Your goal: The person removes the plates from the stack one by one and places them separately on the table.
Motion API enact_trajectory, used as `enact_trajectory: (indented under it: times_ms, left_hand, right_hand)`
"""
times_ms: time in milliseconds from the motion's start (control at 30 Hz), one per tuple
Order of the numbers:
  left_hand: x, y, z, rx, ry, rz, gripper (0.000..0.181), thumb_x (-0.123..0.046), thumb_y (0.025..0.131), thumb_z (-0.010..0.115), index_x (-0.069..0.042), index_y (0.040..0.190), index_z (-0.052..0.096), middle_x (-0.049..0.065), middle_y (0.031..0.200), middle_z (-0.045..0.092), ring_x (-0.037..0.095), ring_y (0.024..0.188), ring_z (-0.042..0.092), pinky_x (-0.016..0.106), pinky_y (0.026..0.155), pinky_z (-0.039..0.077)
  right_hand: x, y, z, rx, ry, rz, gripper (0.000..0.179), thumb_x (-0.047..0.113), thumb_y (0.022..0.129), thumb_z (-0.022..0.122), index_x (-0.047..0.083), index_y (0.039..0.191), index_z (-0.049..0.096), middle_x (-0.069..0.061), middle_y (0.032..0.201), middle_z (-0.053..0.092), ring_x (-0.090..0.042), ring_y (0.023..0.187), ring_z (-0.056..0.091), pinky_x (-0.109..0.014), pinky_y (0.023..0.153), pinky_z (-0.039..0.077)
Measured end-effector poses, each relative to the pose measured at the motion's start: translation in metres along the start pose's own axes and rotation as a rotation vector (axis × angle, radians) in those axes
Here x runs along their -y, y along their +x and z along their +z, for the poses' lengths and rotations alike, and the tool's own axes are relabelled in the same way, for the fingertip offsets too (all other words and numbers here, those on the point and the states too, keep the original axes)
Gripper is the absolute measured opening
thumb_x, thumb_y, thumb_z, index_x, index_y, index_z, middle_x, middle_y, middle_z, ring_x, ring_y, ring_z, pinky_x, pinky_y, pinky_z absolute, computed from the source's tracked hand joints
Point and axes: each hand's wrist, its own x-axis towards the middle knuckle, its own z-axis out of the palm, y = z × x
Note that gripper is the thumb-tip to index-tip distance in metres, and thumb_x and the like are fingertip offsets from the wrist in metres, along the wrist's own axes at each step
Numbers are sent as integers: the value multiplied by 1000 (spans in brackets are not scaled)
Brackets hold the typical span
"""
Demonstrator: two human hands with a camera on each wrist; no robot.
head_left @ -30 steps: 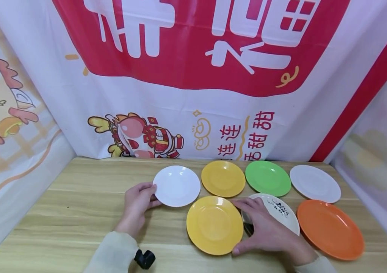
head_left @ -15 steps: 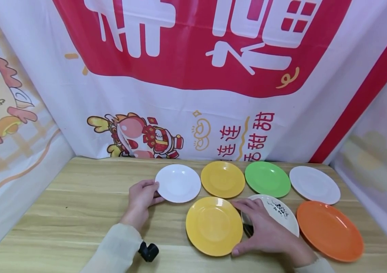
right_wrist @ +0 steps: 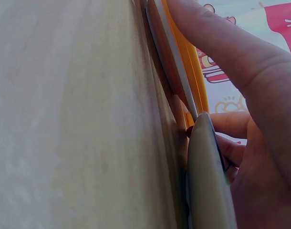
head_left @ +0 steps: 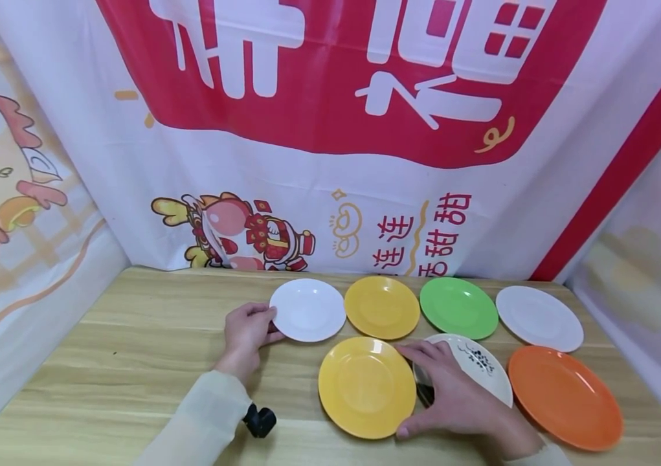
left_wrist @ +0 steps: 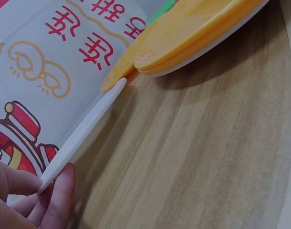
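My left hand [head_left: 248, 333] pinches the left rim of a white plate [head_left: 307, 310] at the back of the table, thumb on top and fingers beneath in the left wrist view. That plate's right edge meets a yellow plate [head_left: 381, 307]. Nearer to me is another yellow plate [head_left: 367, 388], with a paler layer showing under it in the left wrist view. My right hand [head_left: 449, 401] grips its right rim, thumb at the lower edge and fingers at the upper. Beneath this hand, partly hidden, lies a cream plate with a dark floral print [head_left: 481, 366].
Along the back are a green plate [head_left: 458, 308] and, at the right end, another white plate [head_left: 540, 318]. An orange plate [head_left: 564, 398] lies front right. The wooden table [head_left: 103, 375] ends at a printed cloth backdrop [head_left: 307, 139], with cloth on both sides.
With the white plate in it, my left hand has moved right and slightly back, bringing the plate up to the rear yellow plate. The right hand has stayed at the front yellow plate.
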Motion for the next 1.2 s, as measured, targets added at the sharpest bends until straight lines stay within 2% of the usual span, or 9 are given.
enact_trajectory:
  times_ms: [300, 467, 600, 933, 1200]
  left_hand:
    - [0, 1, 0, -5, 31, 7, 37, -13, 107, 63, 9, 135, 61, 20, 109, 67, 14, 74, 68, 29, 67, 67]
    - [-2, 1, -1, -14, 96, 25, 33, -1, 100, 62, 11, 130, 63, 17, 96, 69, 12, 67, 67, 28, 61, 66]
    - [-3, 2, -2, -26, 156, 28, 31, 2, 96, 62, 11, 126, 66, 13, 87, 69, 10, 63, 66, 25, 61, 64]
    - [-5, 6, -2, -24, 207, 21, 25, 2, 100, 65, 11, 123, 65, 18, 96, 69, 9, 59, 66, 25, 62, 64]
    - [-5, 11, -3, -29, 270, 40, 22, 2, 97, 68, 10, 117, 68, 15, 87, 69, 10, 54, 64, 25, 56, 62]
  right_hand:
    - [2, 0, -1, 11, 3, 13, 118, 80, 58, 91, 34, 159, 51, 14, 150, 55, -22, 138, 39, -66, 116, 43]
    - [1, 0, -1, 13, -5, 14, 119, 81, 58, 91, 33, 159, 51, 13, 149, 56, -22, 137, 40, -65, 116, 43]
    - [1, 0, -1, 9, -13, 13, 120, 82, 57, 90, 32, 159, 51, 12, 150, 56, -22, 137, 40, -65, 116, 44]
    - [0, 0, -1, 9, -12, 12, 119, 82, 58, 90, 32, 159, 51, 12, 150, 56, -22, 137, 40, -65, 115, 44]
    - [-1, 0, -1, 13, -8, 22, 119, 82, 58, 90, 34, 159, 51, 12, 151, 56, -21, 137, 40, -65, 116, 44]
